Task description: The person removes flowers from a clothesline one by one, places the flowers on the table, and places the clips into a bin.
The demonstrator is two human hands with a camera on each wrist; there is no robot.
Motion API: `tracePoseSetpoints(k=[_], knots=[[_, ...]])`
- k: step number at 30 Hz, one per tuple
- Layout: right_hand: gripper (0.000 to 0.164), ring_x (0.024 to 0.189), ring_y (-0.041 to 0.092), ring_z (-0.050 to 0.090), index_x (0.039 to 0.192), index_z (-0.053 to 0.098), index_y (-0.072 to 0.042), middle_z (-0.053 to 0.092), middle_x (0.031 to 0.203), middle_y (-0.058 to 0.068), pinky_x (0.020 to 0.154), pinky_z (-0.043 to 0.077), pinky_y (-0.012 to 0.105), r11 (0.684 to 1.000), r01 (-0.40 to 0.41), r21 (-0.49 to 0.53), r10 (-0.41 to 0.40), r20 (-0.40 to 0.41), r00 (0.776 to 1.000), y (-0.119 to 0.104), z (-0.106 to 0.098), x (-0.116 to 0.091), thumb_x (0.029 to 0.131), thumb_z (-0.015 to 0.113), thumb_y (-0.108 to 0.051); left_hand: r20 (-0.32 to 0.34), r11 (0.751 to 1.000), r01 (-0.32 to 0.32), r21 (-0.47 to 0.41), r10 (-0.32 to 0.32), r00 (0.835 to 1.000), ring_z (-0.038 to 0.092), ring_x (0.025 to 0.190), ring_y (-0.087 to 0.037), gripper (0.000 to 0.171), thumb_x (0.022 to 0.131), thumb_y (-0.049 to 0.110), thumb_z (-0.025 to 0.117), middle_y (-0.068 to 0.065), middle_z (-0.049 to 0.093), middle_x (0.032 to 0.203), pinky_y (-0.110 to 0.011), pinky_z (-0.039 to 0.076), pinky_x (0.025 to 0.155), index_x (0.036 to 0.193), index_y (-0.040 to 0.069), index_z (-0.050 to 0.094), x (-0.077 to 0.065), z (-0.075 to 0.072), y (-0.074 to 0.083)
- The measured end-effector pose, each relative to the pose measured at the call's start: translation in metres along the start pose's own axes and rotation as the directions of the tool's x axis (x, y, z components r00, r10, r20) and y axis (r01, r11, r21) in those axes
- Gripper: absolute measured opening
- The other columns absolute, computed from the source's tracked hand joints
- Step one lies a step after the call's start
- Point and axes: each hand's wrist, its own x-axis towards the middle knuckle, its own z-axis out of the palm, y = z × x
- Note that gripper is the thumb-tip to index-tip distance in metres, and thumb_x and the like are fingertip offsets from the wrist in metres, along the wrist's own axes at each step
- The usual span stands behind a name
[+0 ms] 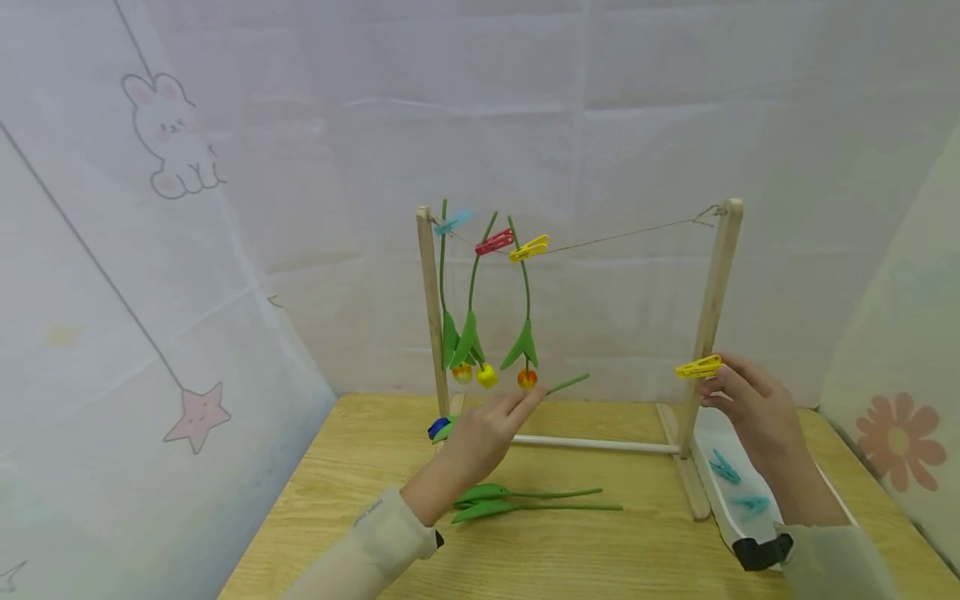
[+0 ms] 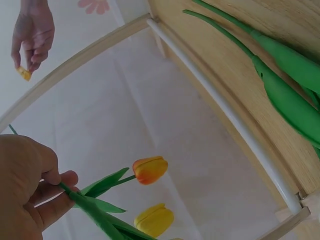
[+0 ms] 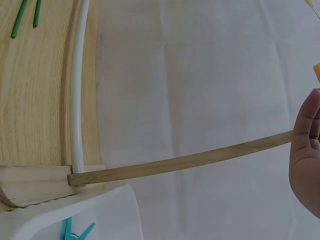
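Observation:
My left hand (image 1: pixel 480 433) pinches the green stem of an artificial tulip with a blue flower (image 1: pixel 438 428); the stem's end sticks out past the fingertips to the right. Off to the right, my right hand (image 1: pixel 757 408) holds a yellow clothespin (image 1: pixel 699 367) between thumb and fingers, in front of the rack's right post (image 1: pixel 716 292). Three tulips hang head down from a twine line (image 1: pixel 622 237), clipped by a blue clothespin (image 1: pixel 453 222), a red clothespin (image 1: pixel 495 242) and another yellow clothespin (image 1: pixel 530 248). Their flowers are orange and yellow.
More tulips (image 1: pixel 540 507) lie on the wooden table (image 1: pixel 600 550), their flowers hidden behind my left arm. Beside the rack's right foot (image 1: pixel 686 483), a white tray (image 1: pixel 716 500) holds teal clothespins (image 1: pixel 724 467). A white bar (image 1: pixel 592 443) joins the posts low down.

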Motion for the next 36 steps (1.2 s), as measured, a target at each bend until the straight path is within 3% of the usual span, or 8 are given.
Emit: tracePoseSetpoints(k=[7,21,29,36], knots=[[0.032,0.088,0.018,0.071,0.126,0.063,0.003,0.07,0.098,0.008,0.076,0.06,0.026,1.0,-0.002,-0.006,0.002,-0.01,1.0,0.004,-0.009,-0.011,0.106,0.039,0.006,0.06,0.999,-0.028,0.042,0.025,0.998,0.071,0.097,-0.017,0.073,0.086,-0.006,0.076,-0.006,0.069,0.118,-0.023,0.06,0.077,0.151,0.008,0.046,-0.01,0.005,0.003],[0.033,0.089,0.016,0.07,0.13,0.063,-0.001,0.07,0.098,0.005,0.077,0.06,0.026,0.997,-0.063,-0.036,0.059,-0.084,0.995,0.009,-0.034,-0.034,0.106,0.04,0.004,0.152,0.991,-0.051,0.124,0.032,0.988,0.071,0.098,-0.016,0.073,0.085,-0.001,0.079,-0.004,0.068,0.121,-0.022,0.06,0.072,0.15,0.013,0.049,-0.027,0.015,0.011],[0.035,0.088,0.016,0.071,0.129,0.066,-0.003,0.073,0.094,0.005,0.078,0.061,0.026,0.995,-0.095,-0.012,0.093,-0.103,0.99,0.013,-0.05,-0.051,0.106,0.04,0.005,0.238,0.987,-0.083,0.136,0.049,0.97,0.07,0.099,-0.015,0.078,0.086,0.002,0.079,-0.003,0.068,0.123,-0.023,0.06,0.077,0.153,0.015,0.043,-0.034,0.026,0.013],[0.036,0.089,0.015,0.071,0.13,0.065,-0.005,0.072,0.096,0.004,0.078,0.061,0.027,0.992,-0.12,-0.025,0.116,-0.12,0.986,0.018,-0.068,-0.067,0.106,0.039,0.005,0.23,0.988,-0.097,0.116,0.068,0.971,0.07,0.097,-0.015,0.071,0.086,0.001,0.079,-0.003,0.067,0.12,-0.023,0.06,0.072,0.149,0.015,0.048,-0.038,0.035,0.015]])
